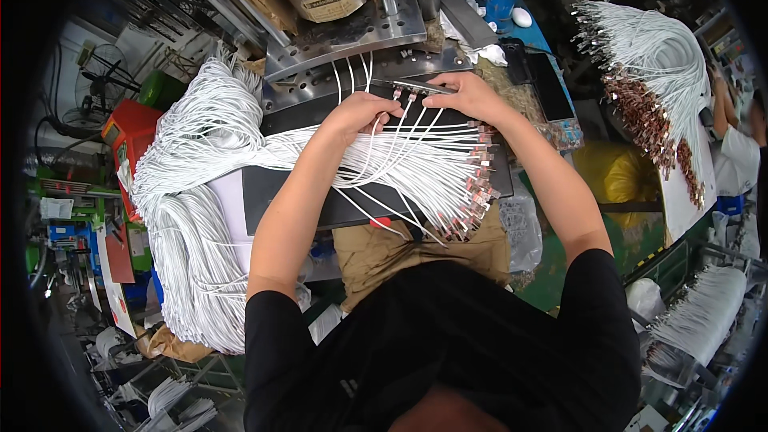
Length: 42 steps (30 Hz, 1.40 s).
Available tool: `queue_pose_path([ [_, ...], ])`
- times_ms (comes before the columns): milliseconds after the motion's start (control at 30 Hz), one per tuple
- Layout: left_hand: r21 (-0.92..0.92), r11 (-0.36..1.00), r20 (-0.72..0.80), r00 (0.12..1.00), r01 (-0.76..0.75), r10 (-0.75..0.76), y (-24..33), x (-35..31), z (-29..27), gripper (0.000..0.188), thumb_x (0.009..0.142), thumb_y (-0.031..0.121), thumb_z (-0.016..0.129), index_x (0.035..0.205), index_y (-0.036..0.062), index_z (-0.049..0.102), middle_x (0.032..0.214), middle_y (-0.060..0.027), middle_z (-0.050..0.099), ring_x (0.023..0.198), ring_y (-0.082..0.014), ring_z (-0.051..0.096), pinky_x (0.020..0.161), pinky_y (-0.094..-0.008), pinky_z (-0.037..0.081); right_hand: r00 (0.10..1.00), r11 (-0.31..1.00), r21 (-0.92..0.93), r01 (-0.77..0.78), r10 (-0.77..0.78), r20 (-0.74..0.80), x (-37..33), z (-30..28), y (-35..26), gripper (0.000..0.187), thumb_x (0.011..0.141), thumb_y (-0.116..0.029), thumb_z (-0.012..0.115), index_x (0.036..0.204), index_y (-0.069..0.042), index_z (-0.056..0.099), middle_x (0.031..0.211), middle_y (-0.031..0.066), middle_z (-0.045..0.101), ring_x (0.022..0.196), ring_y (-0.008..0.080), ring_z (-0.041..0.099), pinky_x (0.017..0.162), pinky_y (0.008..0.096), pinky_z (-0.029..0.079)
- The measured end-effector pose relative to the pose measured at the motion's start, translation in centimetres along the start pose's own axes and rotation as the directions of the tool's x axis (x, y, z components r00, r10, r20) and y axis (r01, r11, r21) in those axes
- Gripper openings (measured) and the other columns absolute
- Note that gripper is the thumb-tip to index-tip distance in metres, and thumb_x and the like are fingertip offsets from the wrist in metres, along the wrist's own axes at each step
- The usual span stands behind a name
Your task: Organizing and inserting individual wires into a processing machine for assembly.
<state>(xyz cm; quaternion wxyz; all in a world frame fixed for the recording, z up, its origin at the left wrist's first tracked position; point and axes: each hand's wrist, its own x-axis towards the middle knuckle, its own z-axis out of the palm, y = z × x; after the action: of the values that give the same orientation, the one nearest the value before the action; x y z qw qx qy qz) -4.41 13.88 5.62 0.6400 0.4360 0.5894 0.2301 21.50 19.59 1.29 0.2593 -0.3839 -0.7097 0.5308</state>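
A bundle of white cables (312, 144) lies across a black board (268, 196) in front of me, its connector ends (480, 184) fanned out to the right with reddish-brown and metallic tips. My left hand (366, 114) is closed, thumb and fingers pinched on a white cable close to its connector. At the right end of a narrow metal bar (416, 86), my right hand (466, 96) grips it between thumb and fingers. A few cable connectors (411, 98) sit along the bar's near edge, their cables trailing toward me. What lies inside the left fingers is partly hidden.
Just beyond my hands stands a press with a metal plate (344, 44) and steel posts. Coiled white cables (196, 256) hang down at the left, beside a red machine (132, 144). At right are a dark phone-like slab (548, 84) and another cable bundle (656, 56); a person works beyond.
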Motion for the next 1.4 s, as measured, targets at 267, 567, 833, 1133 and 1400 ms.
queue_pose_path([
  [267,0.008,1.000,-0.029,0.999,-0.028,0.028,-0.6,-0.5,0.5,0.025,0.091,0.025,0.070,0.095,0.0014,0.077,0.062,0.0053,0.053,0.052,-0.0054,0.045,0.049,-0.0203,0.034,0.998,0.997,0.058,-0.057,0.057,0.001,-0.6,0.3,-0.5,0.053,0.081,-0.032,0.082,0.116,0.005,0.067,0.098,0.0118,0.073,0.085,0.0147,0.067,0.077,0.0282,0.052],
  [567,0.265,0.952,-0.083,0.980,-0.154,0.182,-1.9,-0.5,0.6,0.032,0.091,0.031,0.070,0.092,-0.0005,0.076,0.070,-0.0026,0.065,0.056,-0.0100,0.054,0.055,-0.0241,0.043,0.992,0.992,0.079,-0.102,0.096,0.082,-1.3,1.0,-2.9,0.039,0.087,-0.027,0.077,0.114,-0.001,0.069,0.098,0.0054,0.073,0.085,0.0092,0.064,0.078,0.0247,0.049],
  [833,0.443,0.775,-0.603,0.490,-0.450,0.629,-1.1,2.5,-4.3,0.045,0.096,0.037,0.061,0.110,-0.0058,0.065,0.100,-0.0147,0.073,0.092,-0.0281,0.070,0.076,-0.0289,0.052,0.737,0.552,-0.788,0.274,-0.646,-0.196,4.8,2.2,-0.7,0.030,0.093,-0.026,0.065,0.111,-0.002,0.068,0.103,0.0146,0.068,0.090,0.0326,0.066,0.080,0.0389,0.052],
  [1133,-0.343,0.901,-0.122,0.964,-0.265,0.237,0.5,4.0,-4.2,0.037,0.107,0.032,0.046,0.114,-0.0025,0.059,0.072,0.0056,0.048,0.065,-0.0077,0.040,0.060,-0.0248,0.034,0.807,0.716,-0.637,0.285,-0.538,-0.243,27.7,-2.1,4.1,0.035,0.100,-0.026,0.055,0.125,-0.002,0.062,0.121,0.0168,0.066,0.102,0.0249,0.066,0.080,0.0385,0.053],
  [1400,0.274,0.727,-0.218,0.696,-0.629,0.684,1.1,-6.5,-5.0,0.029,0.103,0.025,0.048,0.099,0.0039,0.068,0.076,0.0024,0.054,0.062,-0.0080,0.045,0.057,-0.0254,0.037,0.796,0.758,-0.422,0.497,-0.592,-0.127,28.6,0.1,5.3,0.032,0.100,-0.026,0.057,0.119,-0.002,0.064,0.116,0.0145,0.067,0.098,0.0237,0.066,0.079,0.0372,0.053],
])
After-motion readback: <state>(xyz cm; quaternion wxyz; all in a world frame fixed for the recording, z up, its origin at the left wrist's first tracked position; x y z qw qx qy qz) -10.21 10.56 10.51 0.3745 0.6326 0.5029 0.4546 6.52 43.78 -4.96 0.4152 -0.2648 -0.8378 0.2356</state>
